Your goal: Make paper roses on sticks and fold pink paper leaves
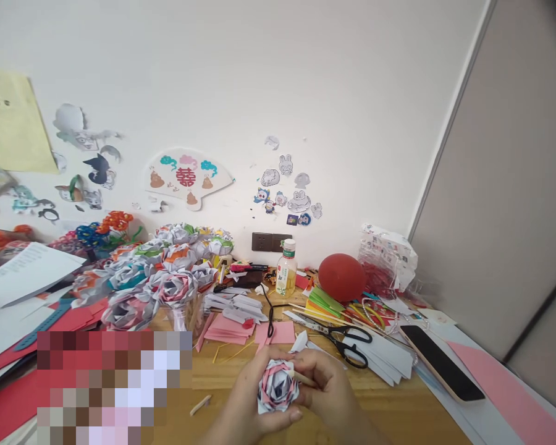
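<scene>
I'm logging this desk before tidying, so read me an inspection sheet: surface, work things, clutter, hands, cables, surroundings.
Surface: wooden table, largely covered; lower left pixelated.
Job's things: pink-and-white paper flower; thin pale stick beside it.
Clutter: heaped paper flowers at left; bottle, red round object, scissors and phone beyond or right of the hands.
Grippers: bare hands; left hand holds the flower, right hand the stick.
Cables: black cord among papers; ends unclear.
Surroundings: white wall with cutouts and dark socket strip.
</scene>
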{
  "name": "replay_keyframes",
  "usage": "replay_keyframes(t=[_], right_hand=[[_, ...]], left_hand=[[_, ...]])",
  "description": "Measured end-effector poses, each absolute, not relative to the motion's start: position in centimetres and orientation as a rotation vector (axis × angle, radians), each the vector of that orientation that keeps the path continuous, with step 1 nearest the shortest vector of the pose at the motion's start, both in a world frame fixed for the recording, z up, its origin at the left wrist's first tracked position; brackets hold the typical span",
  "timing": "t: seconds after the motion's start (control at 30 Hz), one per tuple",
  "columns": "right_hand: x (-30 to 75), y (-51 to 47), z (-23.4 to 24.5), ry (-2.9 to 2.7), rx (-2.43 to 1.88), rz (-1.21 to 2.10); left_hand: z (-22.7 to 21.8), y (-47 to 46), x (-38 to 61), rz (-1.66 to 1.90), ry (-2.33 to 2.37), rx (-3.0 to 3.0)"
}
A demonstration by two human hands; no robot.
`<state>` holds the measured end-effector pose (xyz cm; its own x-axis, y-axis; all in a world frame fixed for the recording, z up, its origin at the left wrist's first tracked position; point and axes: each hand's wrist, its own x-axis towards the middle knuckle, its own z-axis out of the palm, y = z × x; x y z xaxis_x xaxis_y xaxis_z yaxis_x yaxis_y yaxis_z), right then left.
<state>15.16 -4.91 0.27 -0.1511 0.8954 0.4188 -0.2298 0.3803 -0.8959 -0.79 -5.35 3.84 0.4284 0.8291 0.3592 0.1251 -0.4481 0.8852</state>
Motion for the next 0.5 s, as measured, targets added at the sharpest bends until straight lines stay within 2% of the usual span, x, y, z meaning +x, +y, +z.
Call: replay_keyframes(t=[0.5], right_hand=[[16.4,-4.6,1.2,-1.594,-0.761,1.010]], left_hand=[[2.5,-4.9,0.0,1.093,0.684,1.766]])
